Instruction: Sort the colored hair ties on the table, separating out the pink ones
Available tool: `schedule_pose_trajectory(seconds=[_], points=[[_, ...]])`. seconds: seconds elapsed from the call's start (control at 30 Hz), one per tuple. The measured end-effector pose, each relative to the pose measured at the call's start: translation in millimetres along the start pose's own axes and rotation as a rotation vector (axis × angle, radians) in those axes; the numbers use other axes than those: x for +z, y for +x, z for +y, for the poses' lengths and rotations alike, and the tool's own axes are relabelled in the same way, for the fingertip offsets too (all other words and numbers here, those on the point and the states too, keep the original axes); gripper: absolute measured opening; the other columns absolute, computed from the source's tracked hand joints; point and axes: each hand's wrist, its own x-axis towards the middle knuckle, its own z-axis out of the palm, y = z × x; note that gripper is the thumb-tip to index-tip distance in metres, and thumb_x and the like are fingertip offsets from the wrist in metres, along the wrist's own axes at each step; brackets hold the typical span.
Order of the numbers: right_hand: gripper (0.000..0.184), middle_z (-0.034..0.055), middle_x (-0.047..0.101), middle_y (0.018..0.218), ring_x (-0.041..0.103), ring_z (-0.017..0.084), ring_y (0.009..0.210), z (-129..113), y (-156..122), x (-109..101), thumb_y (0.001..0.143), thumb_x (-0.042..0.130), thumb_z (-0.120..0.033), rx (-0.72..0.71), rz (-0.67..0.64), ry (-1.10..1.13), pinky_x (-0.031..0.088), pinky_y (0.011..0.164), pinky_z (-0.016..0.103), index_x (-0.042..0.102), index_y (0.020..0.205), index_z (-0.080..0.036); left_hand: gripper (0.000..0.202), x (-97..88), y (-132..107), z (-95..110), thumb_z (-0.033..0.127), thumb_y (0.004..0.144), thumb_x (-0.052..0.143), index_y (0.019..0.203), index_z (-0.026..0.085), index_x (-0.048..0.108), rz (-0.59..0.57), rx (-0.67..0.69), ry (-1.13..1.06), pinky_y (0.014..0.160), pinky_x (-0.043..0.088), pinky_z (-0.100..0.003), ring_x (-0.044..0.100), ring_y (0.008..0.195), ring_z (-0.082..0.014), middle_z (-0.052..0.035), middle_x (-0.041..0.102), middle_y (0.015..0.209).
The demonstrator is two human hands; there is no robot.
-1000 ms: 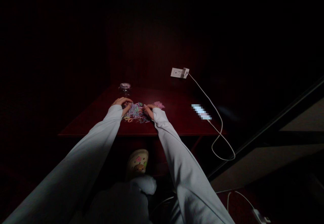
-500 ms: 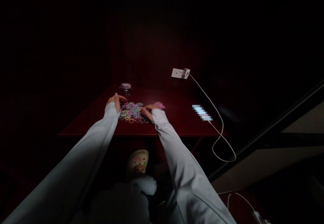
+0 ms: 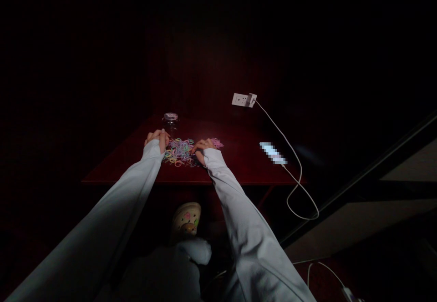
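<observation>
A loose pile of small multicoloured elastic bands point(image 3: 179, 152) lies on the dark red table. My left hand point(image 3: 157, 137) is at the left edge of this pile, its fingers curled in. Whatever it may hold is hidden. On the pile's right side my right hand point(image 3: 203, 146) reaches in with thumb and fingertips closed together; anything between them is too small to make out. Partly behind that hand is a smaller heap of pink bands point(image 3: 217, 143). A clear jar with a pale lid point(image 3: 171, 117) stands behind the left hand.
A phone point(image 3: 273, 153), its screen lit and pixelated, lies on the right of the table point(image 3: 239, 170). Its white cable point(image 3: 290, 136) loops past the table edge up to a charger in the wall socket point(image 3: 241, 99). Below the front edge a decorated clog point(image 3: 187, 218) shows.
My left hand's fingers, stretched out toward the right before, are now curled in. My right hand has shifted slightly at the pile, its fingers more bent.
</observation>
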Motion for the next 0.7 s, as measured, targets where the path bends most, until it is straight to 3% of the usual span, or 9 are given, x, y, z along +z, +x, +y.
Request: schedule_pose_trajectory(seconds=[0.23,0.33,0.43,0.7], points=[[0.035,0.0017,0.076,0.118,0.055,0.023,0.116,0.5,-1.7,0.8,0.103,0.058,-0.016,-0.004,-0.03,0.026,0.047,0.109,0.038,0.088,0.093,-0.03,0.061,14.9,8.5,-7.7,0.046,0.108,0.02,0.092,0.025,0.075,-0.225,0.118,-0.015,0.129,0.041,-0.047,0.065,0.137,-0.0294,-0.0065,0.077,0.141],[0.032,0.0018,0.075,0.123,0.053,0.023,0.119,0.7,-1.9,0.6,0.104,0.062,-0.019,-0.009,-0.058,0.013,0.046,0.111,0.038,0.09,0.093,-0.031,0.064,20.7,14.0,-16.8,0.053,0.109,0.02,0.119,0.029,0.078,-0.403,0.131,0.054,0.126,0.045,-0.045,0.069,0.135,-0.0297,-0.0056,0.078,0.139],[0.03,0.0019,0.074,0.126,0.052,0.023,0.121,-0.5,-2.3,0.0,0.104,0.063,-0.021,-0.005,-0.066,0.004,0.046,0.111,0.038,0.09,0.098,-0.032,0.065,19.7,16.1,-20.2,0.057,0.11,0.02,0.138,0.033,0.073,-0.465,0.132,0.147,0.124,0.046,-0.047,0.07,0.134,-0.031,-0.0055,0.081,0.132],[0.032,0.0016,0.074,0.13,0.052,0.024,0.123,-4.6,-4.5,-2.0,0.105,0.062,-0.02,-0.012,-0.085,-0.009,0.047,0.113,0.04,0.09,0.111,-0.036,0.061,15.0,5.9,-5.1,0.056,0.109,0.027,0.118,0.032,0.083,-0.373,0.123,0.157,0.116,0.047,-0.048,0.069,0.128,-0.0331,-0.0083,0.083,0.12]])
